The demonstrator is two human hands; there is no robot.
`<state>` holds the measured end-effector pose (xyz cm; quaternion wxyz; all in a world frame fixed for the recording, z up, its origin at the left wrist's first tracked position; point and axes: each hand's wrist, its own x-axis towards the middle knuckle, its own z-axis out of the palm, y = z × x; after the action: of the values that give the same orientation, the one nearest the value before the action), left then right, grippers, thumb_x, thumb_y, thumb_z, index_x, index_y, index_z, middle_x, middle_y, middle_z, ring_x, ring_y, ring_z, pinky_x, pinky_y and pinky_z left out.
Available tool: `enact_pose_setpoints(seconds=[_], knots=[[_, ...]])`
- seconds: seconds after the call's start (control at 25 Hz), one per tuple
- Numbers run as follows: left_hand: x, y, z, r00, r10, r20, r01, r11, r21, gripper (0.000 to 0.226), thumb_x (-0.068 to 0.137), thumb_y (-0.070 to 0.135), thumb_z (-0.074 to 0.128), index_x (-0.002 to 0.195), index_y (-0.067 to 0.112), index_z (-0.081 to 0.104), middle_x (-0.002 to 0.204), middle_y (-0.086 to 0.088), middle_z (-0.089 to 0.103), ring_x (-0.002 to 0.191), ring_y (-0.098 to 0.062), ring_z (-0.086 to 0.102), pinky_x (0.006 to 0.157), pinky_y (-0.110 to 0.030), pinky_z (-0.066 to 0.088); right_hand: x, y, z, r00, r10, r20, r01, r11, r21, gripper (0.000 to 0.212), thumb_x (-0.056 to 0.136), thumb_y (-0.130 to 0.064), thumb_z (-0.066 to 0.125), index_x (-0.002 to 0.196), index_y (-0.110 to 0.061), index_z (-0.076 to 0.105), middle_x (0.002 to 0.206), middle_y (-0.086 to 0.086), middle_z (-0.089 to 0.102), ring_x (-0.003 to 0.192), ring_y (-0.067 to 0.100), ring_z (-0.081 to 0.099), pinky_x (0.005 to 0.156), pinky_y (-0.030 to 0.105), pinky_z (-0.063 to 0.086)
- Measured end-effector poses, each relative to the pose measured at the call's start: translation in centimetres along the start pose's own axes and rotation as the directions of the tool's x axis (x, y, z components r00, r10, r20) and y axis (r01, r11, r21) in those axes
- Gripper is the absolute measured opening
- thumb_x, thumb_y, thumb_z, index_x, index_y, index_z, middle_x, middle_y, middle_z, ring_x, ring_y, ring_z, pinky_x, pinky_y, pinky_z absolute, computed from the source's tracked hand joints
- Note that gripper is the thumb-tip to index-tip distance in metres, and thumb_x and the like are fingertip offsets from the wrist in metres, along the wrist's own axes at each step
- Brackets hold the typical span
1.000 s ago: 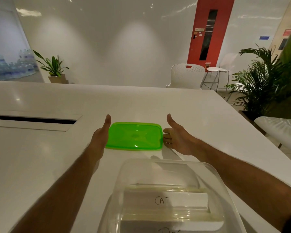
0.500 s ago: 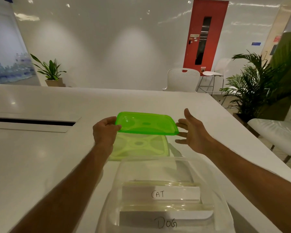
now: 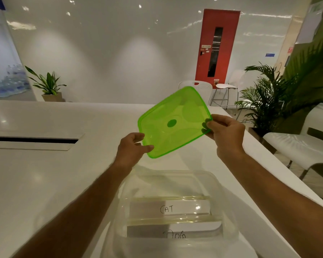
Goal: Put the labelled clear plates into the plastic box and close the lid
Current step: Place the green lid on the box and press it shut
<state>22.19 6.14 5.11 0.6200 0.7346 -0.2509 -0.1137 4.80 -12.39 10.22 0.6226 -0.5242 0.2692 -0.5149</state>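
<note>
With plates (image 3: 169,209) already in box (image 3: 224,185), you pinched lid (image 3: 173,123) between left hand (image 3: 131,148) and right hand (image 3: 227,133); closing remained.

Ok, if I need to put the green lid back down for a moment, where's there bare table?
Bare white table lies left of the clear box, below the cable slot. More lies beyond the box, under the green lid held by the left hand and right hand. The strip right of the box, by the table edge, is tight.
</note>
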Motion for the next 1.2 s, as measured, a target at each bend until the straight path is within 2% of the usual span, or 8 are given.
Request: enact_pose_setpoints(seconds=[0.12, 0.28, 0.44, 0.64, 0.76, 0.92, 1.04, 1.2], knots=[[-1.8, 2.9, 1.7, 0.991, 0.105, 0.079, -0.104, 0.994, -0.019, 0.05, 0.08, 0.029, 0.082, 0.124, 0.012, 0.066, 0.125, -0.001, 0.069, 0.113, -0.015, 0.064, 0.1, -0.033, 0.052, -1.5, -1.6, 0.4, 0.927, -0.375, -0.017, 0.362, 0.904, -0.23, 0.021, 0.073, -0.003, 0.074, 0.088, -0.018, 0.077, 0.082, 0.009, 0.077, 0.074, 0.022, 0.075, 0.077, 0.045, 0.062], [-4.6, 8.6, 3.3, 0.984, 0.1, 0.145, -0.038, 0.924, -0.38, 0.027, 0.09, 0.044, 0.067, 0.106, 0.022, 0.07, 0.108, 0.002, 0.073, 0.103, -0.013, 0.069, 0.103, -0.041, 0.053, -4.6, -2.7, 1.0, 0.59, -0.777, 0.219, 0.781, 0.482, -0.397, 0.016, 0.079, -0.006, 0.073, 0.094, -0.007, 0.079, 0.085, 0.001, 0.077, 0.074, 0.007, 0.072, 0.072, 0.026, 0.06], [-5.8, 10.9, 3.5, 0.969, 0.001, 0.247, 0.143, 0.811, -0.567, 0.047, 0.09, 0.049, 0.065, 0.118, 0.012, 0.061, 0.118, -0.012, 0.071, 0.104, -0.031, 0.073, 0.096, -0.045, 0.057, -6.6, -2.0, 1.1, 0.244, -0.868, 0.432, 0.92, 0.067, -0.385, 0.024, 0.087, -0.019, 0.07, 0.098, 0.001, 0.076, 0.091, 0.013, 0.079, 0.076, 0.022, 0.076, 0.073, 0.026, 0.057], [-5.6, 10.1, 2.5, 0.967, -0.025, 0.255, 0.186, 0.755, -0.628, 0.017, 0.096, 0.016, 0.063, 0.107, 0.004, 0.066, 0.096, -0.015, 0.075, 0.075, -0.026, 0.076, 0.067, -0.034, 0.063, -7.7, -0.9, 0.7, 0.086, -0.805, 0.588, 0.944, -0.123, -0.306, 0.016, 0.085, -0.014, 0.075, 0.097, -0.003, 0.078, 0.099, 0.009, 0.079, 0.088, 0.022, 0.077, 0.07, 0.034, 0.062], [-5.1, 9.6, 1.8, 0.969, -0.041, 0.242, 0.179, 0.793, -0.583, 0.012, 0.096, 0.005, 0.056, 0.097, 0.005, 0.068, 0.083, -0.012, 0.075, 0.063, -0.022, 0.074, 0.059, -0.031, 0.062, -8.0, -0.9, 0.5, 0.174, -0.764, 0.621, 0.959, -0.012, -0.283, 0.033, 0.079, -0.032, 0.08, 0.1, -0.006, 0.077, 0.098, 0.004, 0.079, 0.084, 0.018, 0.076, 0.069, 0.032, 0.06], [-4.6, 8.5, 0.1, 0.964, -0.077, 0.256, 0.21, 0.811, -0.546, 0.014, 0.095, 0.003, 0.054, 0.103, 0.004, 0.067, 0.084, -0.012, 0.077, 0.061, -0.022, 0.074, 0.057, -0.03, 0.062, -5.9, -1.7, -0.3, 0.633, -0.61, 0.477, 0.77, 0.434, -0.468, 0.049, 0.078, -0.05, 0.073, 0.11, -0.013, 0.071, 0.108, 0.002, 0.076, 0.097, 0.018, 0.072, 0.085, 0.034, 0.056], [-4.7, 7.3, -1.1, 0.955, -0.108, 0.275, 0.243, 0.819, -0.521, 0.017, 0.096, 0.002, 0.052, 0.106, 0.002, 0.066, 0.08, -0.011, 0.079, 0.06, -0.02, 0.074, 0.054, -0.027, 0.06, -2.3, -2.2, -2.1, 0.889, -0.329, 0.319, 0.455, 0.545, -0.704, 0.057, 0.079, -0.048, 0.075, 0.125, -0.017, 0.062, 0.126, 0.004, 0.068, 0.118, 0.025, 0.062, 0.098, 0.037, 0.048], [-5.3, 5.5, -2.1, 0.939, -0.167, 0.3, 0.306, 0.803, -0.511, 0.024, 0.097, 0.002, 0.049, 0.116, -0.002, 0.064, 0.08, -0.012, 0.079, 0.063, -0.02, 0.072, 0.056, -0.025, 0.061, -0.7, -1.4, -4.3, 0.955, 0.099, 0.279, 0.103, 0.773, -0.625, 0.085, 0.069, -0.053, 0.08, 0.139, -0.014, 0.051, 0.138, 0.007, 0.057, 0.125, 0.025, 0.056, 0.104, 0.043, 0.047]])
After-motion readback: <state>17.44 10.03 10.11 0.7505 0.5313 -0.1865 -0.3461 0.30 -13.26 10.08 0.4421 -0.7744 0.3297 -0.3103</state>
